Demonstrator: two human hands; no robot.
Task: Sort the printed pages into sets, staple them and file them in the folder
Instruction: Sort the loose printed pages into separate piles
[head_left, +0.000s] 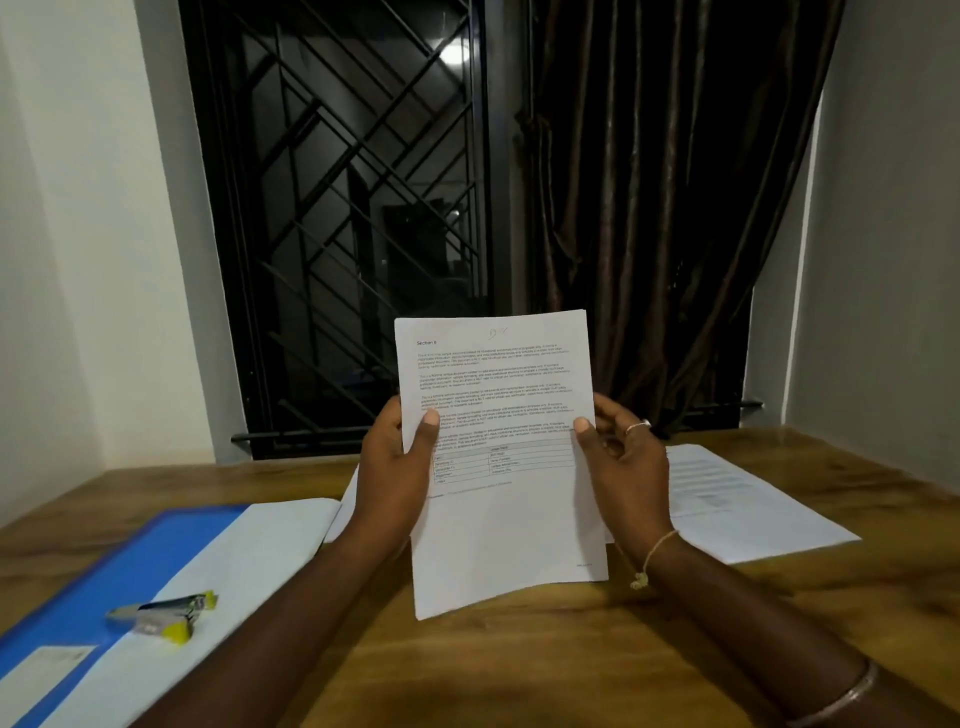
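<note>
A room in a home was indicated, arranged as a study corner. A wooden table (519, 675) was set against a window barred by a black metal grille (337, 208), with a dark brown curtain (649, 208) gathered beside it between plain white walls (78, 260). A blue folder (104, 571), a stapler (161, 616) and printed pages (727, 493) were laid out on it.

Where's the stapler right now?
Head view, lower left: the stapler lies on the blue folder, at the edge of the white sheet there, left of the left forearm.
</note>
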